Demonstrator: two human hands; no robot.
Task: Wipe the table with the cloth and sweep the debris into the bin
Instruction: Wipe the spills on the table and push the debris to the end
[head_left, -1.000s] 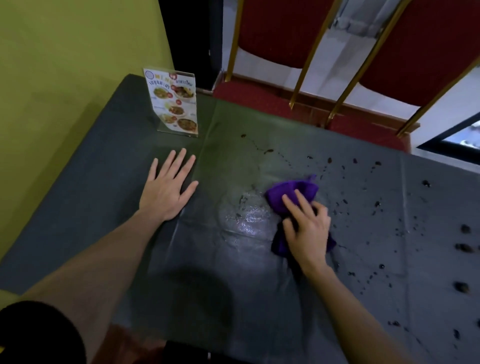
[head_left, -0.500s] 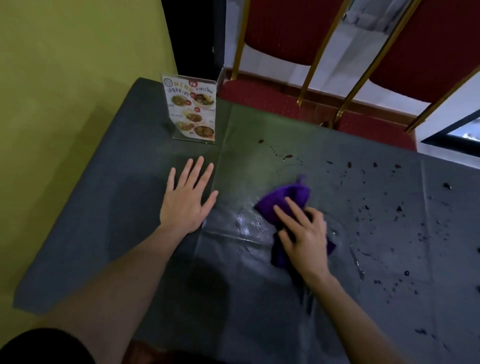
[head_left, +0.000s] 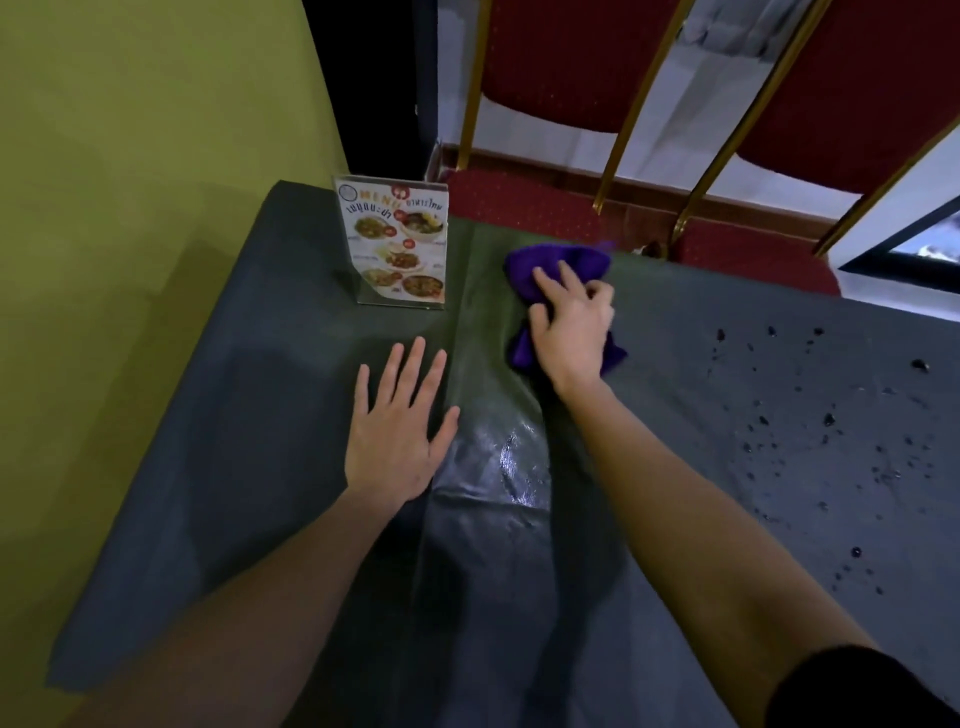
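Fingers (head_left: 550, 283) on purple cloth (head_left: 558, 262), beside stand (head_left: 397, 241) headed, seemingly, "MENU".

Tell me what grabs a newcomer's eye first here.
The purple cloth under the right hand near the table's far edge stands out most. Next comes the picture menu stand beside the yellow wall, then dark debris scattered over the table at right.

One table (head_left: 218, 415), dark-covered; one purple cloth (head_left: 550, 265); one upright menu card (head_left: 397, 241) in a clear stand. Two bare hands in view, a left hand (head_left: 395, 441) and a right hand (head_left: 571, 322), and two red chairs (head_left: 561, 57) with gold legs beyond the far edge. Dark debris specks (head_left: 826, 421) on the table's right side: many, too small and scattered to count exactly.
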